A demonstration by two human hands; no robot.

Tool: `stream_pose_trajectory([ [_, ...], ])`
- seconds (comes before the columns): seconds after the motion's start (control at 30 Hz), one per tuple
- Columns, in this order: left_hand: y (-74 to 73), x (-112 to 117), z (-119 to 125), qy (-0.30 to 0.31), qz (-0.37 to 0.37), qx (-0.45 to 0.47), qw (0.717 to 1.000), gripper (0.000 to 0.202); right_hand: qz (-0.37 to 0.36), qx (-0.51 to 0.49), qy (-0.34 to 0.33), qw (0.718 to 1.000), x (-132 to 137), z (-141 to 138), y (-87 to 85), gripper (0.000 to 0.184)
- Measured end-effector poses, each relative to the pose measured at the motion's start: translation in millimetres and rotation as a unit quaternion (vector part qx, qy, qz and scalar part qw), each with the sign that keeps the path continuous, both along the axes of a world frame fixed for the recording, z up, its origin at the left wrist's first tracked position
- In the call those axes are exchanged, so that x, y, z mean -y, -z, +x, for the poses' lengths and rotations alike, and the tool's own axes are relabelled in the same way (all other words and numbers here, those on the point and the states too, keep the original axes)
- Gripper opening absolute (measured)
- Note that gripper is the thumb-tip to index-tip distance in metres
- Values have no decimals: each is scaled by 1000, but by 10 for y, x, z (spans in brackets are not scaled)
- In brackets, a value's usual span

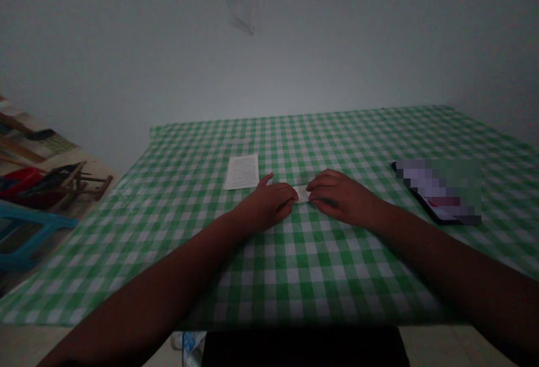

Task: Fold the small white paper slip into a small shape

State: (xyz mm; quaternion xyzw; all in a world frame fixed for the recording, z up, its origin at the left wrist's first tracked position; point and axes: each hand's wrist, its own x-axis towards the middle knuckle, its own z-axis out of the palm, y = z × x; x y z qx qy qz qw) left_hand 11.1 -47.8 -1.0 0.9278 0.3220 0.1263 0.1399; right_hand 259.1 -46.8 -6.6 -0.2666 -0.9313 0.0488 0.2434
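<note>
Both my hands rest on a table covered with a green-and-white checked cloth (pixel 295 266). Between them lies a small folded piece of white paper (pixel 301 193). My left hand (pixel 269 204) has its fingers curled and pinches the paper's left end. My right hand (pixel 337 196) is curled over the paper's right end and presses it to the cloth. Most of the paper is hidden under the fingers.
A white printed sheet (pixel 242 171) lies flat just beyond my left hand. A dark phone (pixel 438 190) lies to the right. A plain wall stands behind the table. A blue stool (pixel 29 232) and wooden clutter (pixel 71 182) sit on the floor at left.
</note>
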Motion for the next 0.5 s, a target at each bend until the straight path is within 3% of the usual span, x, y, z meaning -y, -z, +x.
stream_pose_trajectory([
  [0.3, 52, 5, -8, 0, 29, -8, 1000, 12, -63, 5, -22, 998, 76, -64, -56, 18],
  [0.5, 38, 19, 12, 16, 9, -24, 1000, 27, -67, 25, -12, 997, 86, -73, -35, 22],
])
